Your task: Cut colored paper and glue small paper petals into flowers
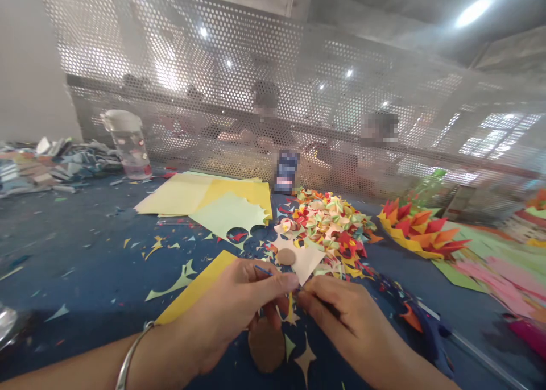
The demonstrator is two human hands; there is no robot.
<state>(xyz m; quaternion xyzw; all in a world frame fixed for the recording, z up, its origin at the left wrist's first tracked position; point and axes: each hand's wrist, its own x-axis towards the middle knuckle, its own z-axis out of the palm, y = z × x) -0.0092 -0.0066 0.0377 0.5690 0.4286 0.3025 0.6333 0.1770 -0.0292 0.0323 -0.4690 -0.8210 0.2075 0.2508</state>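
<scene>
In the head view, the blue table [85, 253] lay mostly bare at the left and lower left of the frame, strewn only with small paper scraps. The centre was crowded by yellow sheets [205, 196] and a heap of folded paper pieces [333, 219], and the perforated metal screen [256, 94] closed off the far edge.

Both forearms entered from the bottom edge and met at lower centre. The left hand [239, 305], a bangle [132, 353] on its wrist, had thumb and forefinger pinched on a thin blue stick [264, 270]. The right hand [341, 316] was curled, fingertips pinched at the same spot; what it gripped could not be told. A brown disc [267, 344] lay just beneath them.
</scene>
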